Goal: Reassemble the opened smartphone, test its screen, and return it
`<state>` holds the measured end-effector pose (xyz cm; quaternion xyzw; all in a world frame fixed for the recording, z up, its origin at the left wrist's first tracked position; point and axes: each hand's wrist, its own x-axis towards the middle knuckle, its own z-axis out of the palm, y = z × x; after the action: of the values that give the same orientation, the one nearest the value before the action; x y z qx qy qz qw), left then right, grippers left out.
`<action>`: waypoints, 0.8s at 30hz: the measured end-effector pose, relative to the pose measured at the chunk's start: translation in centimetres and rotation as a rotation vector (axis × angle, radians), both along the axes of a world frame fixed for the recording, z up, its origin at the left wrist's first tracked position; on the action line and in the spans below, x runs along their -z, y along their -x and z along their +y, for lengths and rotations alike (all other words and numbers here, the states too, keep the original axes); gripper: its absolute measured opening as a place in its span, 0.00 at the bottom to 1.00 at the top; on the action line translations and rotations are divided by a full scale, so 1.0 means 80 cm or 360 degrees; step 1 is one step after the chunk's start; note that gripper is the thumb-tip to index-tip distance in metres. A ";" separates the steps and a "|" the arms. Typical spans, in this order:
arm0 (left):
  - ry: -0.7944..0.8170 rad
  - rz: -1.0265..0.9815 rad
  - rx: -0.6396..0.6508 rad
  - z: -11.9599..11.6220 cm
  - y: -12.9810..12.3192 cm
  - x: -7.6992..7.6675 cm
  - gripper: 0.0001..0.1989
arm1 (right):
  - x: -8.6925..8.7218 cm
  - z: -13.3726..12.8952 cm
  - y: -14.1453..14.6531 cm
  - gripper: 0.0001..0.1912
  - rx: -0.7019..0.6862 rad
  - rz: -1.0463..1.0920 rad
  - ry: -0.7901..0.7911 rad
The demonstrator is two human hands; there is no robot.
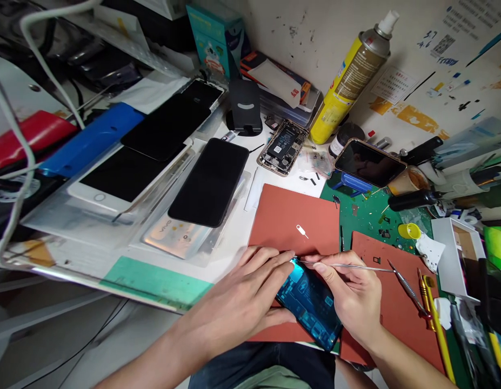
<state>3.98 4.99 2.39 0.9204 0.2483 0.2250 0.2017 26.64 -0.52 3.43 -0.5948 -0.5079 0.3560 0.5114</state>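
I am holding down the blue phone flat under my left hand while my right hand is pinching thin tweezers, their tip touching the phone's top corner between both hands.

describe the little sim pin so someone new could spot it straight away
Find the red-brown mat at the middle of the bench, just beyond the left hand. The sim pin lies alone on its bare middle, the only small white thing on it.
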 end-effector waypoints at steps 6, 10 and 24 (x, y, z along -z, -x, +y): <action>0.0145 -0.0017 -0.0057 -0.001 0.003 0.000 0.36 | 0.001 -0.006 -0.002 0.08 -0.0041 0.0019 -0.0009; 0.0217 -0.0041 -0.0107 -0.002 0.003 0.000 0.39 | -0.001 -0.009 -0.002 0.08 -0.0060 0.0044 -0.0045; 0.0268 -0.0068 -0.0054 -0.002 0.005 0.003 0.40 | -0.012 -0.012 -0.008 0.06 -0.0172 0.0148 -0.0097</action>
<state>3.55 4.85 2.17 0.8908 0.2776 0.2264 0.2796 27.28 -1.51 4.43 -0.5335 -0.5257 0.3947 0.5322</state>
